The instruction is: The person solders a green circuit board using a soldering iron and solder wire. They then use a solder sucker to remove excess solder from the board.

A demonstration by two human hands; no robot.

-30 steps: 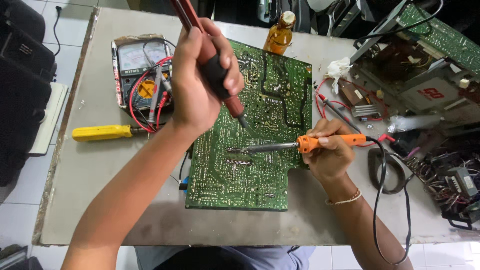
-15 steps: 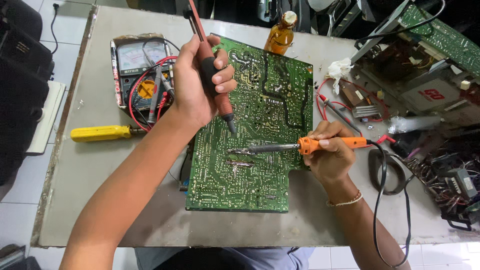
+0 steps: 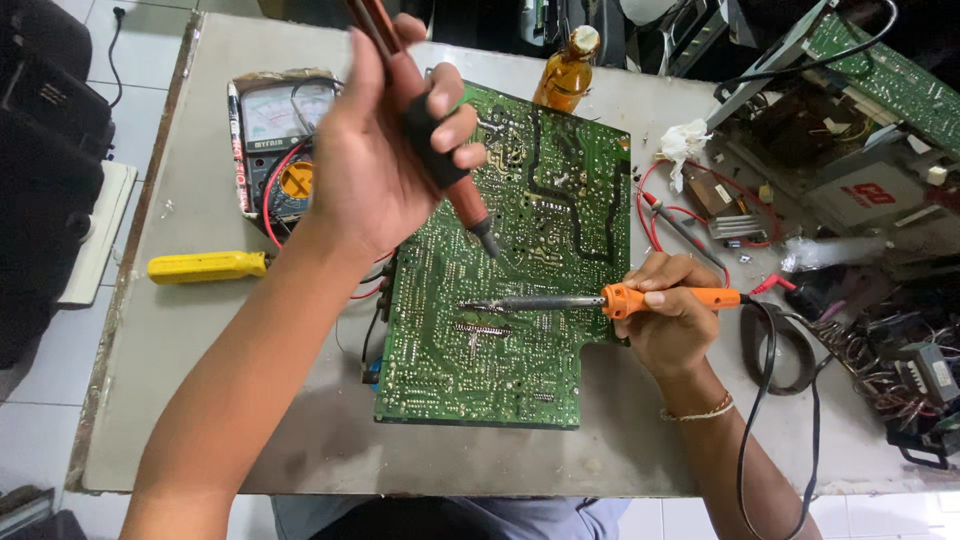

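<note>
Landmark: the green circuit board [image 3: 500, 300] lies solder-side up on the grey bench [image 3: 180, 330].
Right hand: my right hand [image 3: 670, 315] is clamped on the orange soldering iron [image 3: 600, 300], its tip low over the board's middle.
Left hand: my left hand [image 3: 385, 165] is closed round a dark red desoldering pump [image 3: 440, 150], raised above the board's upper left, nozzle down.
Off the board: multimeter [image 3: 285, 140] and yellow screwdriver [image 3: 205, 266] — both to its left.
Doing it well: I judge the nozzle belongs right beside the iron's tip — steady, upright.

Circuit board [image 3: 520, 290] flat on the middle of the desk [image 3: 200, 340]. Multimeter [image 3: 275, 140] lies left of it, screwdriver [image 3: 205, 266] nearer the front left. Bottle [image 3: 568, 70] stands behind the board. Soldering iron [image 3: 600, 300] lies across the board's right side; desoldering pump [image 3: 440, 160] sits above its upper left.
</note>
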